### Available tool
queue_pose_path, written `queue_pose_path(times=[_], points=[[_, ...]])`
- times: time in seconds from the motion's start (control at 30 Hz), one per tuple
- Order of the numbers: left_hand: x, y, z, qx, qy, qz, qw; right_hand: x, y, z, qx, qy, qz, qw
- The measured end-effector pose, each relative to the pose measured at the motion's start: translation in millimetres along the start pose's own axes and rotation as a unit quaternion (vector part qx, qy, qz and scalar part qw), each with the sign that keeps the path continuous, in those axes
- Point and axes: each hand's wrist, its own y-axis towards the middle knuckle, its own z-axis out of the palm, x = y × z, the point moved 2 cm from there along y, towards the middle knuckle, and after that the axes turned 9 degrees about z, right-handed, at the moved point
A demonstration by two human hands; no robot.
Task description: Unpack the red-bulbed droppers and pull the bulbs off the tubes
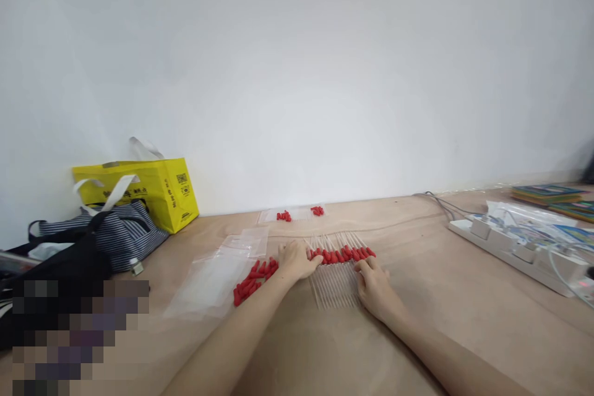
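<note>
A row of thin clear tubes (335, 284) lies side by side on the wooden table (440, 297), with a band of red caps (346, 254) across them. My left hand (296, 260) rests at the left end of the red band, fingers curled onto the caps. At the right end, my right hand (374, 284) lies on the tubes with fingers bent down against them. A pile of loose red caps (253, 278) sits just left of my left hand.
Clear plastic bags (213, 281) lie to the left. A further bag holding red caps (297, 214) is near the wall. A yellow bag (153, 189) and striped bag (116, 232) stand far left. A power strip (515, 250) and booklets (552, 195) are at right.
</note>
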Motion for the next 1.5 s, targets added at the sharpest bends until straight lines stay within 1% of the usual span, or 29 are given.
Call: queue_pose_path(times=[0.1,0.23,0.33,0.43,0.53,0.6,0.67,0.7,0.73,0.8,0.87,0.97,1.07,1.17,1.33,1.5], points=[[-6.6,2.9,3.8,0.005,0.006,-0.001,1.000,0.2,-0.1,-2.2,-0.001,0.007,-0.009,1.000],[-7.9,6.7,7.8,0.015,0.003,-0.006,1.000,0.1,-0.1,-6.9,-0.013,0.021,-0.019,1.000],[-8.7,8.6,8.5,0.006,0.003,-0.019,1.000,0.2,0.8,-9.6,-0.017,0.026,-0.018,0.999],[-9.0,3.7,1.4,-0.020,0.008,-0.025,0.999,-1.2,2.8,-12.2,-0.018,0.046,-0.012,0.999],[-4.5,-15.7,-12.7,-0.052,0.011,-0.009,0.999,-2.9,4.1,-16.1,-0.028,0.077,-0.017,0.996],[2.8,-36.8,-21.5,-0.076,0.013,0.017,0.997,-1.1,2.6,-19.9,-0.054,0.089,-0.035,0.994],[12.0,-60.7,-25.9,-0.094,0.013,0.057,0.994,6.1,-1.9,-23.5,-0.085,0.088,-0.073,0.990],[15.1,-72.5,-26.8,-0.126,0.011,0.122,0.985,12.0,-5.3,-24.7,-0.096,0.083,-0.102,0.987],[18.4,-83.5,-26.3,-0.150,0.009,0.172,0.974,19.2,-9.2,-25.2,-0.101,0.076,-0.136,0.983],[24.3,-101.2,-22.0,-0.190,0.007,0.244,0.951,36.0,-17.5,-23.9,-0.098,0.063,-0.217,0.969],[28.5,-111.7,-16.1,-0.220,0.002,0.274,0.936,51.7,-24.4,-20.2,-0.097,0.054,-0.283,0.953],[30.8,-117.2,-9.4,-0.247,-0.011,0.286,0.926,66.3,-28.3,-12.2,-0.107,0.051,-0.323,0.939],[30.2,-117.2,-7.2,-0.251,-0.018,0.283,0.926,70.6,-27.8,-4.9,-0.096,0.055,-0.344,0.933],[28.6,-116.2,-5.8,-0.244,-0.027,0.283,0.927,70.5,-27.9,-3.0,-0.076,0.055,-0.350,0.932],[26.6,-114.6,-1.1,-0.206,-0.037,0.283,0.936,70.0,-31.2,-8.7,-0.031,0.051,-0.350,0.935],[22.5,-120.4,-5.0,-0.191,-0.011,0.296,0.936,68.2,-33.2,-13.9,0.000,0.065,-0.357,0.932]])
